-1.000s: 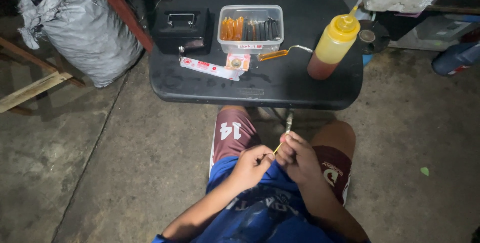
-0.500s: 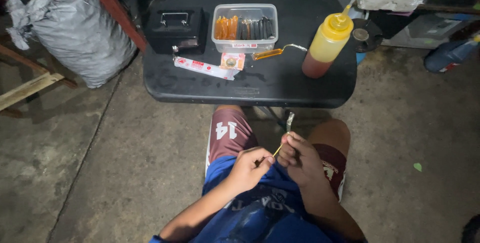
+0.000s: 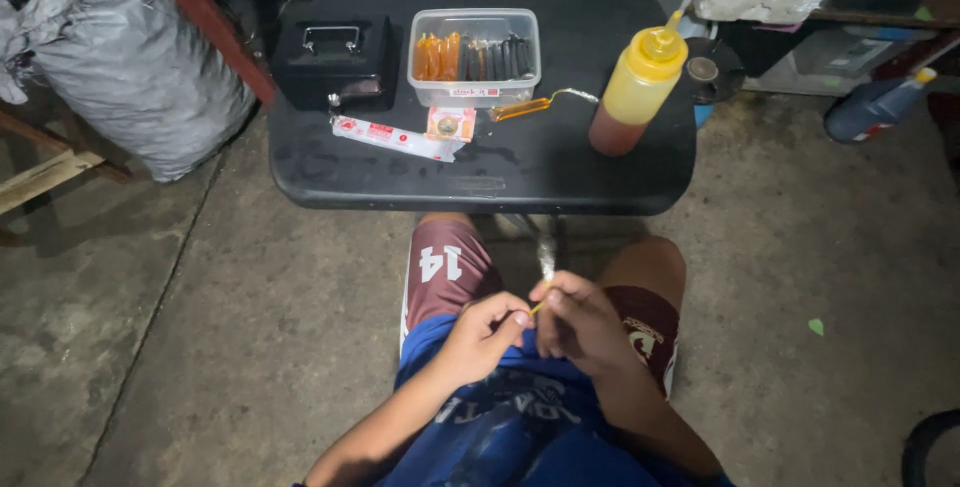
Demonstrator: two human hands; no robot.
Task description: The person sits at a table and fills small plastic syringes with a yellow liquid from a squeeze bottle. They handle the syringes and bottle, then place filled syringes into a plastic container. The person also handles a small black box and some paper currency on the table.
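I sit with my knees under a small black table [image 3: 560,172]. My left hand [image 3: 487,332] and my right hand [image 3: 582,322] meet over my lap, both pinching a thin yellowish stick [image 3: 539,305] between fingertips. A pale crumpled wrapper or fishing-lure-like piece [image 3: 546,252] rises from my right hand's fingers. On the table stand a clear plastic box [image 3: 475,57] of orange and dark pieces, a yellow squeeze bottle [image 3: 634,87] with dark liquid at the bottom, a small black case [image 3: 333,59], a red-and-white packet [image 3: 395,137] and an orange-handled tool [image 3: 535,105].
A grey sack [image 3: 130,67] leans at the left beside wooden slats [image 3: 45,177]. A blue bottle [image 3: 875,107] lies at the right near a shelf. A round black object [image 3: 710,72] sits at the table's right edge. Concrete floor lies all around.
The view has shifted slightly so the table appears a bit lower and more centred. My hands stay together over my lap, still working the thin stick.
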